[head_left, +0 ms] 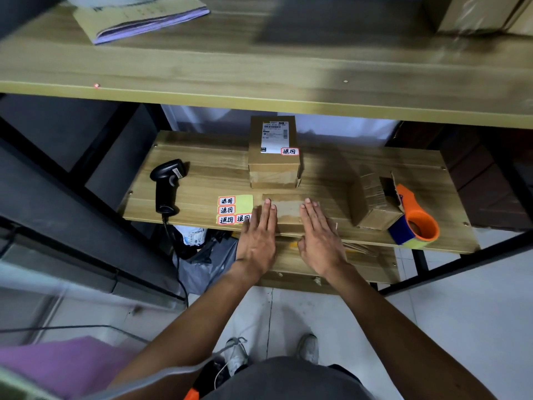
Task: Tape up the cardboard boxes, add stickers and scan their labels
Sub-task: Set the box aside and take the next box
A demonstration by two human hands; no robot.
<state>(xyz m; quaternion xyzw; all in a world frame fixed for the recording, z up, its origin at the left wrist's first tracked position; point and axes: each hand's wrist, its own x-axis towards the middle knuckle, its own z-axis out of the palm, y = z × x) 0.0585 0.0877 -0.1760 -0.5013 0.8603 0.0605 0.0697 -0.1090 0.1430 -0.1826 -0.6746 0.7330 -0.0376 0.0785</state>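
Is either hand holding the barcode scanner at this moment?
No, the scanner lies on the shelf, while the left hand and right hand press flat on a cardboard box.

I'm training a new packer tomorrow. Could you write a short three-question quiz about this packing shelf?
1. True or false: the barcode scanner lies to the left of the sticker sheet.
2. Multiple choice: the left hand and right hand lie flat on which item? A) the barcode scanner B) the low cardboard box C) the sticker sheet
3. Fill in: the labelled box at the back of the shelf already carries a red-bordered ____ beside its shipping label.

Key: 1 true; 2 B; 3 sticker.
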